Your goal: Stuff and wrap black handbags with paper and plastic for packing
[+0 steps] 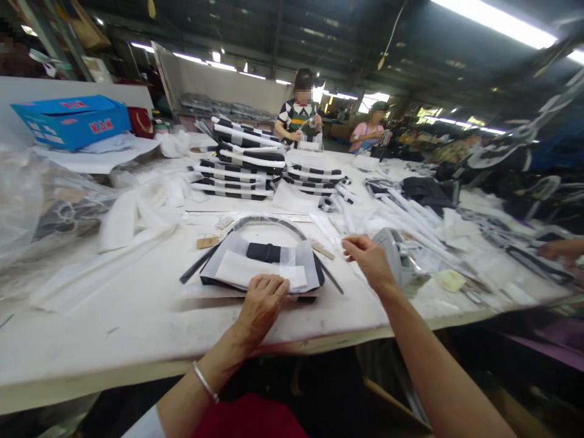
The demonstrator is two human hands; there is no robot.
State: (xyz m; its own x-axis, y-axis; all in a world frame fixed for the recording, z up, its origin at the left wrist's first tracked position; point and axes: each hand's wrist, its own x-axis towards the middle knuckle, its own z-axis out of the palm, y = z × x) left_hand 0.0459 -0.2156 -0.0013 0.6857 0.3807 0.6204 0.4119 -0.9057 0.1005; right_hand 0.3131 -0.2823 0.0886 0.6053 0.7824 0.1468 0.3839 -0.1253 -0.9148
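A black handbag (263, 252) lies on the table in front of me, mostly covered by translucent wrapping and a folded white sheet (237, 272). Its arched handle (269, 220) is wrapped in clear film and points away from me. My left hand (267, 298) rests on the near edge of the white sheet, fingers laid out side by side. To the right of the bag, my right hand (368, 258) is raised with thumb and fingertips pinched; whatever is between them is too small to make out. Just beyond that hand stands a grey tape dispenser (390, 249).
Stacks of wrapped black bags (241, 161) stand behind the handbag. White strips (415, 219) lie to the right, with plastic sheeting (59, 207) and a blue box (73, 121) leftward. Two people work across the table; another person's hand (563, 249) reaches in at right.
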